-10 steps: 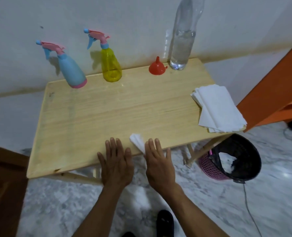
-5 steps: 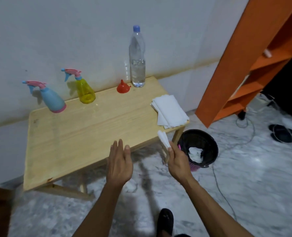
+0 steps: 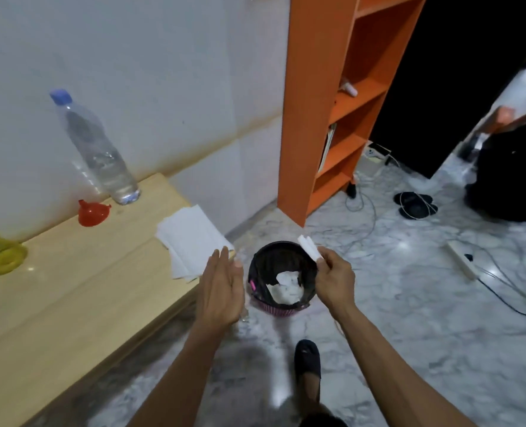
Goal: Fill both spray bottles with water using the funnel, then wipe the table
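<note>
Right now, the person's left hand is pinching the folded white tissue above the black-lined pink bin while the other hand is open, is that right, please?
Not quite: the head view shows the right hand pinching the folded white tissue above the black-lined pink bin, while the left hand is the open one, fingers straight and holding nothing.

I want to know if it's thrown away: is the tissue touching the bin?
Apart. The head view shows the right hand pinching the tissue above the bin.
</note>
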